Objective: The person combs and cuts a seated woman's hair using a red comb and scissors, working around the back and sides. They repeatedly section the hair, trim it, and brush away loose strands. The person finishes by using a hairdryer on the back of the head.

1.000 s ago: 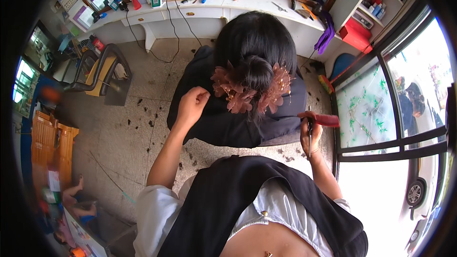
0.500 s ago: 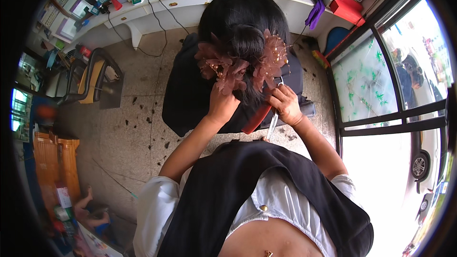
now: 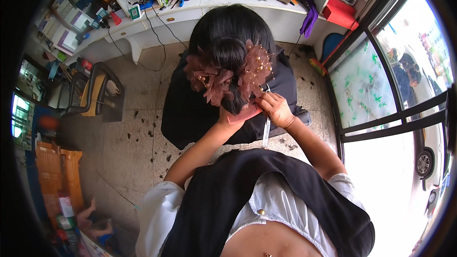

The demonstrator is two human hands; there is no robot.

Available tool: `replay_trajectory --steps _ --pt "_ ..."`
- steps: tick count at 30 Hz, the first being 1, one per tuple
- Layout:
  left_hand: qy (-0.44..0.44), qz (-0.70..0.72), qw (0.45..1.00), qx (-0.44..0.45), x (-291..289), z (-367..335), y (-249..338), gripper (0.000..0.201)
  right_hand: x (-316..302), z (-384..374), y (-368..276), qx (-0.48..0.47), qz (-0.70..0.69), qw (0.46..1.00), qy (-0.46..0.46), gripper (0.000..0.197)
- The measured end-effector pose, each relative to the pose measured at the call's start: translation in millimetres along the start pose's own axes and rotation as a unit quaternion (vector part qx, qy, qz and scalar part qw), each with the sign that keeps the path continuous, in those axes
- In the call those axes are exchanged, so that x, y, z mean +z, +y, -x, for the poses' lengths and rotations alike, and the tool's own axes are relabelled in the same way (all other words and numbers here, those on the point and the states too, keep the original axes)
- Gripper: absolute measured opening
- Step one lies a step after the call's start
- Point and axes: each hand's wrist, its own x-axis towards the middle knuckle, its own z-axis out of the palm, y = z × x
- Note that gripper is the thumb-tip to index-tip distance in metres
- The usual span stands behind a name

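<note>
A seated person in a black cape (image 3: 176, 114) has dark hair (image 3: 233, 26) gathered at the back. Two dusty-pink fabric flowers with gold beads sit in it, a left flower (image 3: 212, 83) and a right flower (image 3: 258, 66). My right hand (image 3: 276, 108) is closed on a red comb (image 3: 243, 113), whose teeth lie across just below the loose hair ends. Silver scissors (image 3: 266, 131) hang from the same hand, pointing toward me. My left hand (image 3: 226, 116) is at the hair ends beside the comb; its fingers are hidden behind comb and hair.
A white counter (image 3: 190, 12) with tools and cords runs along the far side. Cut hair lies on the tiled floor (image 3: 138, 128). At left stands a black-armed chair (image 3: 95, 90); at right, a glass door (image 3: 364, 85). A purple cloth (image 3: 309, 19) hangs off the counter.
The comb has swung from steep to nearly level and shifted left, toward my left hand. My left hand has moved lower. The seated head sits lower and slightly left in view.
</note>
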Motion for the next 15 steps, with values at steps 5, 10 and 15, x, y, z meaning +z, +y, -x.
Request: replay_trajectory --steps 5,10,15 --pt "0.062 0.733 0.658 -0.164 -0.3 -10.7 -11.2 0.039 -1.4 4.2 2.5 0.001 -0.013 1.000 0.005 0.033" --pt "0.199 0.788 0.485 -0.322 2.0 -15.4 24.9 0.037 3.2 -0.8 -3.8 0.022 -0.020 0.997 0.071 0.034" --pt "0.185 0.837 0.476 -0.195 -5.3 26.3 2.3 0.030 6.3 9.9 -11.0 0.022 -0.047 0.997 0.064 0.037"
